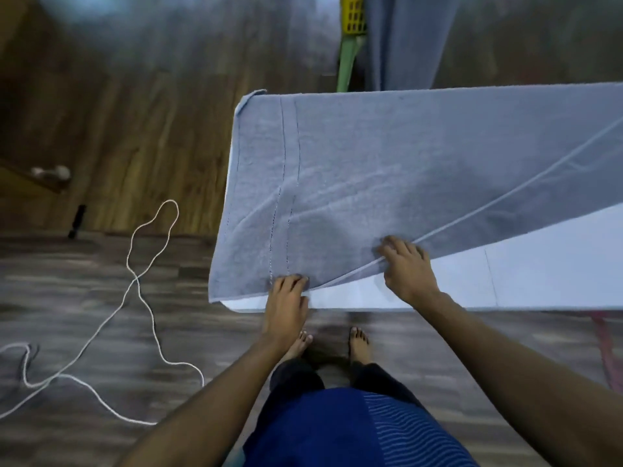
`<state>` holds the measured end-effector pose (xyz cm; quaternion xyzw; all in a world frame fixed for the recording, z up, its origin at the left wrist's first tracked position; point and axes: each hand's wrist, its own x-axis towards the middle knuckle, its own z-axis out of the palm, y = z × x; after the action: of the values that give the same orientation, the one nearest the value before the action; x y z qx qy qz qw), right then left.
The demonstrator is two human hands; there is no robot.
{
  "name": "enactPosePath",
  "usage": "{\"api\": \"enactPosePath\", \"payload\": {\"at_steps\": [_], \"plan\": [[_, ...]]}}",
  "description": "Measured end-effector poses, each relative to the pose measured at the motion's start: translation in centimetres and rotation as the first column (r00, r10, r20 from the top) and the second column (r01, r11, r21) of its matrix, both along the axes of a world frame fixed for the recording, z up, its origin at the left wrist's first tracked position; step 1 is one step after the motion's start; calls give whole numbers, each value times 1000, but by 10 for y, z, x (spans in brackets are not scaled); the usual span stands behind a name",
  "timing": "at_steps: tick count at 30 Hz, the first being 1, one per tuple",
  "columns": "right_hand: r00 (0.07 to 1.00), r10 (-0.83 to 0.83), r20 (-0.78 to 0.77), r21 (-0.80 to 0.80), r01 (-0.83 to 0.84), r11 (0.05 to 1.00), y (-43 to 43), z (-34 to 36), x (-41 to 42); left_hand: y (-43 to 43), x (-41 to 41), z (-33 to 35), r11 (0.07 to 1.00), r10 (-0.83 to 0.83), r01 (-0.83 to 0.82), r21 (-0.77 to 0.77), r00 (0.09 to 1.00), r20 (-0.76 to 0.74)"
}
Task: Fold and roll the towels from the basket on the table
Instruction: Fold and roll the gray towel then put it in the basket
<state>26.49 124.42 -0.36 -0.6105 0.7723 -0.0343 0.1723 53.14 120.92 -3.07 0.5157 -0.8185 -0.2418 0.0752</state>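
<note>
Two hands hold the near edge of the towel (421, 156) on the worktop (546, 264). Left hand (287, 298) curls by the corner; right hand (408, 269) pinches the hem.

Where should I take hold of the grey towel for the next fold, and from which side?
Pinch the grey towel by its near hem, coming from the near side of the white table. That hem lies free over bare tabletop, slanting up to the right, and the left hand and right hand sit on it now.
</note>
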Motion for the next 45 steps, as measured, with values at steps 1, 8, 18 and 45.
{"api": "enactPosePath", "payload": {"at_steps": [1,8,18,45], "plan": [[998,48,-34,54,-46,998,-2,-2,-15,1,-3,-1,1000,8,-8,-12,1000,6],[957,251,-145,210,-218,953,-7,-10,-82,10,-16,0,993,16,-9,-121,998,59],[997,56,62,81,-61,995,85,-17,-94,36,-8,-1,970,-189,209,-122,969,157],[999,-13,-29,3,13,1000,114,-18,-238,102,-230,-6,982,-186,188,-26,980,69]]}}
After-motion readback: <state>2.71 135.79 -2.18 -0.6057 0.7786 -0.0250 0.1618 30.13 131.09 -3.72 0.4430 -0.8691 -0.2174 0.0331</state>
